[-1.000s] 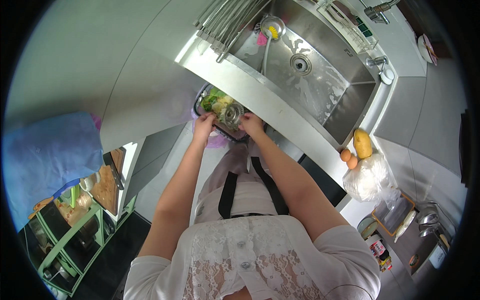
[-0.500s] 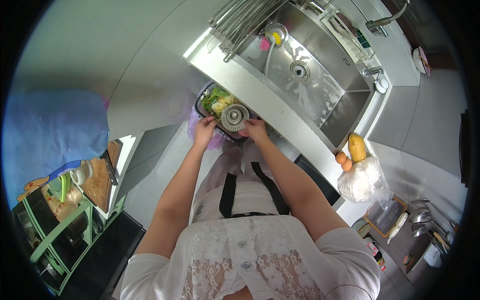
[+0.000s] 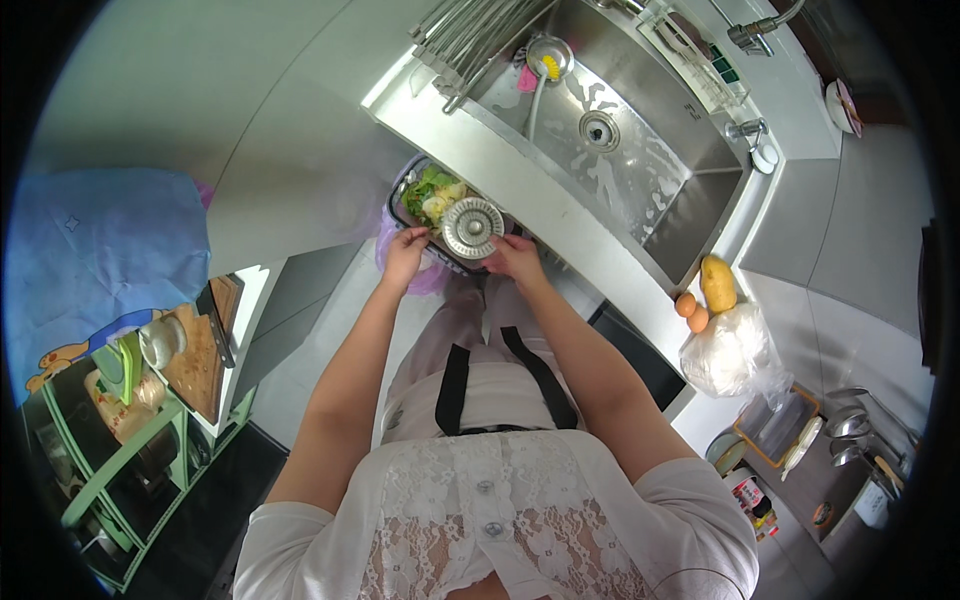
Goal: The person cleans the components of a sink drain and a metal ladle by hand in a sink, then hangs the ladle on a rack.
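The right hand (image 3: 513,257) grips a round metal sink strainer (image 3: 473,228) by its edge, fingers closed on the rim. The left hand (image 3: 406,253) has its fingers drawn together near the rim of the bin (image 3: 393,208); from here I can't tell whether it pinches anything. The strainer is over the bin's opening, its ribbed round face turned up, just beside the leafy green and pale yellow scraps (image 3: 432,192) inside. A purple bag (image 3: 430,282) shows around the bin, which sits against the white counter edge (image 3: 540,180), below the steel sink (image 3: 655,150).
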`<state>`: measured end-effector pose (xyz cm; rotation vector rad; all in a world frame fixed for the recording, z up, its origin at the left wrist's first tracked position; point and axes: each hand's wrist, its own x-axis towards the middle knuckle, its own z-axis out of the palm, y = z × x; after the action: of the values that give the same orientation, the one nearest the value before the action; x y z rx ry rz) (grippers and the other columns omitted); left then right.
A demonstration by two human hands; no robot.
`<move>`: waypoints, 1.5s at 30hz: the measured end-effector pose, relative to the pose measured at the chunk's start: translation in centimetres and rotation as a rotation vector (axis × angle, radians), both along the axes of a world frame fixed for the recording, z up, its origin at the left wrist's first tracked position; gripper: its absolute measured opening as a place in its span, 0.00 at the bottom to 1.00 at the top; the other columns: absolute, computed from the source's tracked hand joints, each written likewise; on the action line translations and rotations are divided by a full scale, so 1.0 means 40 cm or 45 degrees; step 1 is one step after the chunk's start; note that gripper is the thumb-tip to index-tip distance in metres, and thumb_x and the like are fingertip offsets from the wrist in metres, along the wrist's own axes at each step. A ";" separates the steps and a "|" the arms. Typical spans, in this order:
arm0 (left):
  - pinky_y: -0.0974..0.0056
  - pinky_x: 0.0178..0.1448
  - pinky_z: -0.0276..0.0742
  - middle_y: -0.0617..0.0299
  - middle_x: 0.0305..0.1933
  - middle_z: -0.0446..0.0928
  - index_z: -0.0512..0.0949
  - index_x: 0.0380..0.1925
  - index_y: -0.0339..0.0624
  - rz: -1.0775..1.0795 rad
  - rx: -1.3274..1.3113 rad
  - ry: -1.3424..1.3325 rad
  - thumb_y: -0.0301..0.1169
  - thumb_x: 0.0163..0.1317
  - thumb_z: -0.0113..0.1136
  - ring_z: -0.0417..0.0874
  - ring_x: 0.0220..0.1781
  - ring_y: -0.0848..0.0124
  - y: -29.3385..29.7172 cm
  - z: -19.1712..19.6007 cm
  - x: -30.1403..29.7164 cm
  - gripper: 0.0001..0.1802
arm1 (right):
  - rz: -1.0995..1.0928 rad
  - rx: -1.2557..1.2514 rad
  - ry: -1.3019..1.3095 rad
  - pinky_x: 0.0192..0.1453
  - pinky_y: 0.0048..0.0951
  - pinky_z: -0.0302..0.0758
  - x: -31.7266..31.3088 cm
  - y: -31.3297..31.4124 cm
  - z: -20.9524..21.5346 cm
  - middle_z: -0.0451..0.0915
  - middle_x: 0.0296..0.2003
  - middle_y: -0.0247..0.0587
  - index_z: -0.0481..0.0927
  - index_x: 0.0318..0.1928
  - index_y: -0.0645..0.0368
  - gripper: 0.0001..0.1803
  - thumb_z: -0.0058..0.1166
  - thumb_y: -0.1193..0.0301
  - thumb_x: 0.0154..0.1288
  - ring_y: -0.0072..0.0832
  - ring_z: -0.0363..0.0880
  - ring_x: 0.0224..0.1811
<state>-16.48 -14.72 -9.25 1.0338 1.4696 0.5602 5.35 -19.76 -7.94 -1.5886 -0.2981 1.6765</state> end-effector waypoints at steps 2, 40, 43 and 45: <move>0.71 0.50 0.66 0.63 0.39 0.76 0.75 0.42 0.35 -0.008 0.006 0.016 0.25 0.58 0.50 0.73 0.42 0.74 0.001 0.001 -0.002 0.12 | 0.100 -0.108 -0.147 0.29 0.24 0.78 0.011 -0.004 -0.015 0.80 0.26 0.42 0.76 0.39 0.67 0.15 0.53 0.65 0.61 0.28 0.80 0.24; 0.70 0.52 0.64 0.62 0.40 0.74 0.77 0.39 0.36 -0.029 -0.111 -0.050 0.25 0.57 0.49 0.72 0.45 0.72 0.001 0.054 0.016 0.11 | 0.337 0.092 -0.717 0.31 0.33 0.74 0.008 -0.041 0.007 0.78 0.16 0.45 0.77 0.21 0.64 0.14 0.49 0.67 0.57 0.34 0.79 0.21; 0.70 0.52 0.64 0.63 0.39 0.75 0.77 0.40 0.36 -0.063 -0.054 -0.042 0.25 0.57 0.49 0.72 0.44 0.73 0.001 0.059 0.022 0.12 | 0.388 0.064 -0.936 0.31 0.34 0.74 0.033 -0.032 -0.028 0.78 0.16 0.45 0.78 0.19 0.64 0.15 0.49 0.67 0.57 0.36 0.78 0.20; 0.70 0.52 0.64 0.63 0.39 0.75 0.77 0.40 0.36 -0.075 -0.032 -0.028 0.25 0.58 0.49 0.72 0.44 0.73 0.001 0.051 0.018 0.12 | 0.336 0.038 -0.871 0.32 0.35 0.74 0.022 -0.041 -0.036 0.77 0.16 0.44 0.78 0.18 0.64 0.16 0.50 0.66 0.57 0.37 0.78 0.21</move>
<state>-15.74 -14.69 -7.20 1.0445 1.4188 0.5086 6.24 -21.41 -9.38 -2.1334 -0.9033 1.2424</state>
